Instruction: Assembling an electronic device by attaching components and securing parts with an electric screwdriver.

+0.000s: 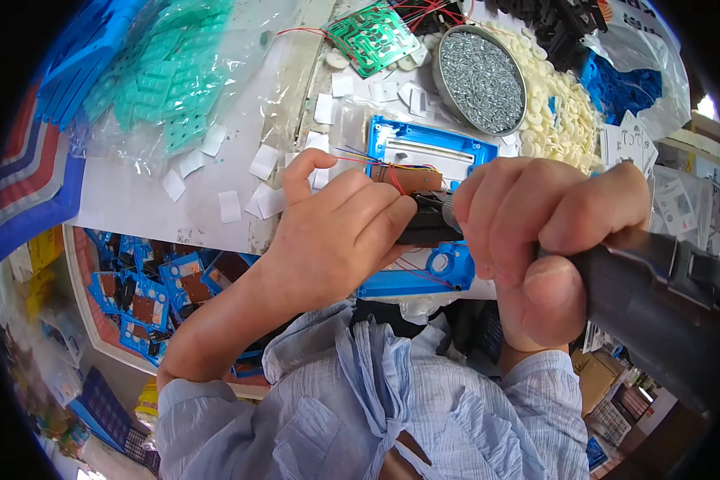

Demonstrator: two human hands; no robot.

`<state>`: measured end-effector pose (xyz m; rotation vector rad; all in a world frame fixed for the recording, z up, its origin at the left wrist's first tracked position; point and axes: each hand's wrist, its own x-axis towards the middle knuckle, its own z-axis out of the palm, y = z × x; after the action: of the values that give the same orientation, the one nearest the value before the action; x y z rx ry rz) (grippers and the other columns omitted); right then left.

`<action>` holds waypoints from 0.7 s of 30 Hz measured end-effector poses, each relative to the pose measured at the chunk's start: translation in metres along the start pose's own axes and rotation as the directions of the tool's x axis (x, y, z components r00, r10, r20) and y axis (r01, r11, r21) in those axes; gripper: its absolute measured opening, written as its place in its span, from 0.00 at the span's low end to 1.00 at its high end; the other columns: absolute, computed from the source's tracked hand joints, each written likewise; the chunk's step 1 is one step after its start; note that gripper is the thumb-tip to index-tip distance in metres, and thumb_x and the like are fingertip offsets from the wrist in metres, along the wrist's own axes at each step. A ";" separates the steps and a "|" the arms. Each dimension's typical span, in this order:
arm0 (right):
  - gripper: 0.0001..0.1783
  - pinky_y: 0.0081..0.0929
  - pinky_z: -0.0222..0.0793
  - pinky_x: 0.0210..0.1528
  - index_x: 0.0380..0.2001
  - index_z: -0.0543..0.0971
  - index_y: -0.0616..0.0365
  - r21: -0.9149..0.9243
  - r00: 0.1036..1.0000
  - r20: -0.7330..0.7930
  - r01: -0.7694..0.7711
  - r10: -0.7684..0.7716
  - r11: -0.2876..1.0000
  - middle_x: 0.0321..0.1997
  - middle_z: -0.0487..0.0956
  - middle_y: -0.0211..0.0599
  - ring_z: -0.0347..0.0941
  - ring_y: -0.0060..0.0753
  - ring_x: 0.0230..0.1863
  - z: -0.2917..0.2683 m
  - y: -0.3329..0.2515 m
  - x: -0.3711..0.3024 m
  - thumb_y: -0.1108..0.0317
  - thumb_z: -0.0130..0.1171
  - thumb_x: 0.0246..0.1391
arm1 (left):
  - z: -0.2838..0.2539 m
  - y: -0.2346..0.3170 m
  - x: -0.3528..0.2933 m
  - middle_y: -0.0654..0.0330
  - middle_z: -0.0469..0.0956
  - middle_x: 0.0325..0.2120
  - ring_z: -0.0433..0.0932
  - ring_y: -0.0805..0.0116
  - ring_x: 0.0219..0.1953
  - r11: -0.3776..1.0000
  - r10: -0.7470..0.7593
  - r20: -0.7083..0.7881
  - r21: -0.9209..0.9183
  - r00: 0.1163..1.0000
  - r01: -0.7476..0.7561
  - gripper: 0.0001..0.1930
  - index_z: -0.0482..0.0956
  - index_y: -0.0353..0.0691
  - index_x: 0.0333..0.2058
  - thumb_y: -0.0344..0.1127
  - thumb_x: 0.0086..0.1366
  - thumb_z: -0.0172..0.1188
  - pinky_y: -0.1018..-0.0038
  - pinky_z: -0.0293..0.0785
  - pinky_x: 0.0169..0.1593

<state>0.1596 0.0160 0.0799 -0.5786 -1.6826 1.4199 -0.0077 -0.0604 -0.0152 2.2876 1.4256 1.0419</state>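
A blue plastic housing point(376, 284) lies on the table in front of me. Inside it are a brown circuit board point(426, 181) with thin coloured wires and a black plastic part point(428, 233). The fingers of my left hand point(328, 228) press together at the black part and hold it in the housing; the fingertips are partly hidden. My right hand point(528, 220) is wrapped round a black power screwdriver point(644, 280), which enters from the right. Its metal tip points left and meets the black part near my left fingers.
Behind the housing stands a round metal bowl point(482, 80) of small screws, beside many cream discs point(556, 104). A green circuit board point(372, 38), bagged teal parts point(172, 76) and white paper squares point(264, 162) lie around. Below left, a crate point(96, 320) holds blue assemblies point(140, 300).
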 end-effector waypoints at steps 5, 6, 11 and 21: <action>0.21 0.32 0.65 0.25 0.34 0.63 0.49 0.001 0.999 0.031 0.039 -0.039 0.999 0.19 0.71 0.27 0.67 0.25 0.18 0.001 0.006 -0.001 0.56 0.67 0.63 | 0.003 -0.003 -0.005 0.70 0.76 0.34 0.75 0.71 0.37 1.000 -0.001 -0.040 -0.004 0.999 0.001 0.18 0.81 0.44 0.42 0.41 0.52 0.71 0.53 0.55 0.57; 0.20 0.32 0.64 0.24 0.35 0.64 0.49 -0.014 0.999 0.021 0.035 -0.035 0.999 0.19 0.72 0.27 0.67 0.25 0.18 0.002 0.005 -0.001 0.56 0.66 0.64 | 0.003 -0.004 -0.005 0.71 0.76 0.34 0.76 0.72 0.37 1.000 -0.006 -0.042 -0.002 0.999 0.006 0.18 0.81 0.44 0.42 0.41 0.52 0.71 0.53 0.55 0.58; 0.13 0.30 0.64 0.32 0.44 0.69 0.46 0.037 0.999 0.006 0.051 -0.052 0.998 0.24 0.73 0.23 0.68 0.24 0.23 -0.013 -0.005 -0.002 0.54 0.60 0.67 | 0.000 -0.008 -0.003 0.68 0.78 0.38 0.77 0.68 0.39 0.999 0.023 0.025 -0.032 0.999 -0.022 0.24 0.80 0.46 0.47 0.43 0.52 0.73 0.50 0.53 0.61; 0.46 0.35 0.67 0.54 0.72 0.58 0.60 -0.209 0.946 -0.110 0.277 -0.304 0.938 0.52 0.77 0.44 0.74 0.35 0.51 -0.067 -0.005 -0.004 0.52 0.64 0.57 | -0.007 -0.011 0.007 0.64 0.80 0.50 0.78 0.63 0.43 0.998 0.062 0.095 -0.030 0.993 -0.060 0.26 0.79 0.49 0.47 0.44 0.49 0.75 0.50 0.53 0.64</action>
<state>0.2178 0.0495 0.0841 -0.4972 -1.7203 0.9901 -0.0182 -0.0506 -0.0133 2.3416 1.3039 0.9480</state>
